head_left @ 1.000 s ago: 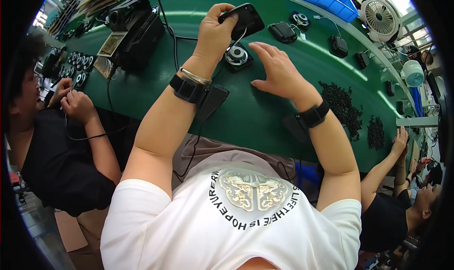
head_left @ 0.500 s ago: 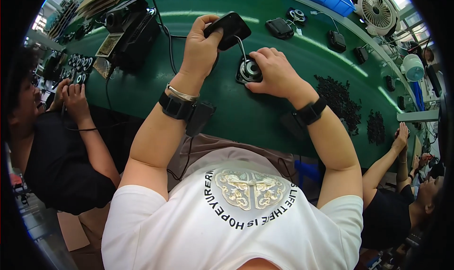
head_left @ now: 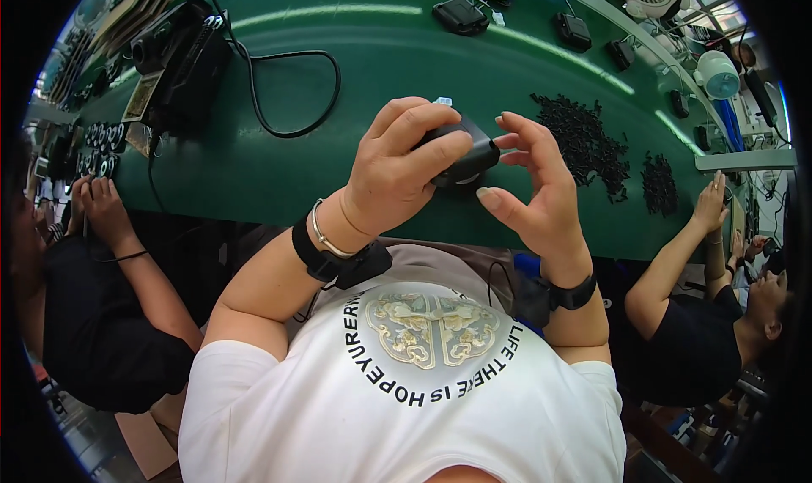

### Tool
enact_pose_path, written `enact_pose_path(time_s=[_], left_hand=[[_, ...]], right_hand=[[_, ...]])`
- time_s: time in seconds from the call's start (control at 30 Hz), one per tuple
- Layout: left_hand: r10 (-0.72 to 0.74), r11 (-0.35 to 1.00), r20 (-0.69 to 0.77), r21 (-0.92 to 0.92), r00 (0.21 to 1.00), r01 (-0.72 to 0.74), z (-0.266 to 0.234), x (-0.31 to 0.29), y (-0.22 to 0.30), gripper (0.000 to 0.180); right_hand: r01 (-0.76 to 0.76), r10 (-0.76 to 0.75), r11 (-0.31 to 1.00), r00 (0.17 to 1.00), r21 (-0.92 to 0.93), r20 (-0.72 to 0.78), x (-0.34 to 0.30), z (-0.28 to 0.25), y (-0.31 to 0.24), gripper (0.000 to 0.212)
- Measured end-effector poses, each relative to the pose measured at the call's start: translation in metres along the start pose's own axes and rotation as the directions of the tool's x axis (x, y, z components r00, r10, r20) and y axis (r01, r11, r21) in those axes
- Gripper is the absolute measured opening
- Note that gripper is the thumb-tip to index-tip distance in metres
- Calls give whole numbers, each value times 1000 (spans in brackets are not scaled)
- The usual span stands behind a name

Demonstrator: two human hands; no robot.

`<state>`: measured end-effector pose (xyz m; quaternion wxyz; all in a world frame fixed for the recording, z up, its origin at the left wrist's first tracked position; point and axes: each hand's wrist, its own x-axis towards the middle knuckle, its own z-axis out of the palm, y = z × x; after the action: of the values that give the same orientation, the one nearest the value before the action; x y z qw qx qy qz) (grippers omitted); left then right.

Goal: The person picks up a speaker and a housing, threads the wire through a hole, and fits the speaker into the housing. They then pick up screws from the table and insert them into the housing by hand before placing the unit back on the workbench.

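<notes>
My left hand (head_left: 402, 157) is closed around a black speaker box (head_left: 470, 163), fingers over its top and left side, holding it just above the green table. A small white connector plug (head_left: 443, 101) shows beyond my fingers at the box's far side. My right hand (head_left: 541, 187) is open beside the box's right end, thumb and fingers apart and curved toward it. Whether a fingertip touches the box I cannot tell. The box's underside is hidden.
A heap of small black parts (head_left: 584, 140) and a smaller pile (head_left: 659, 184) lie right on the green table (head_left: 381, 68). Black speaker boxes (head_left: 461, 15) stand at the back. A black machine (head_left: 182, 68) and looped cable (head_left: 337, 85) are left. Co-workers sit on both sides.
The black cover in my left hand came down and right to where the round speaker lay. The loose speaker is no longer seen separately. My right hand let go and opened.
</notes>
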<state>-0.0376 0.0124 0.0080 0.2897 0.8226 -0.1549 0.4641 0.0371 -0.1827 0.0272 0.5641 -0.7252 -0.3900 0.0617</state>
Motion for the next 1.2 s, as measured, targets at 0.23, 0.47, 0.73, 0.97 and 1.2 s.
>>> enact_pose_path(time_s=[0.23, 0.47, 0.73, 0.97, 1.2], left_hand=[[170, 985, 67, 29, 983, -172, 12, 9, 0, 42], [273, 962, 138, -23, 952, -273, 10, 29, -3, 34], [-237, 887, 599, -188, 764, 423, -13, 65, -20, 21], [-431, 602, 328, -589, 841, 539, 3, 48, -25, 23], [-605, 127, 258, -902, 753, 412, -1, 58, -43, 20]], right_hand=[[-32, 47, 982, 996, -186, 77, 8, 7, -11, 71], [48, -44, 961, 999, -273, 21, 16, -4, -3, 71], [156, -163, 955, 987, -253, -8, 18, -7, 1, 72], [180, -188, 930, 982, -320, 6, 20, 6, 9, 72], [112, -107, 935, 994, -335, 32, 6, 13, 28, 69]])
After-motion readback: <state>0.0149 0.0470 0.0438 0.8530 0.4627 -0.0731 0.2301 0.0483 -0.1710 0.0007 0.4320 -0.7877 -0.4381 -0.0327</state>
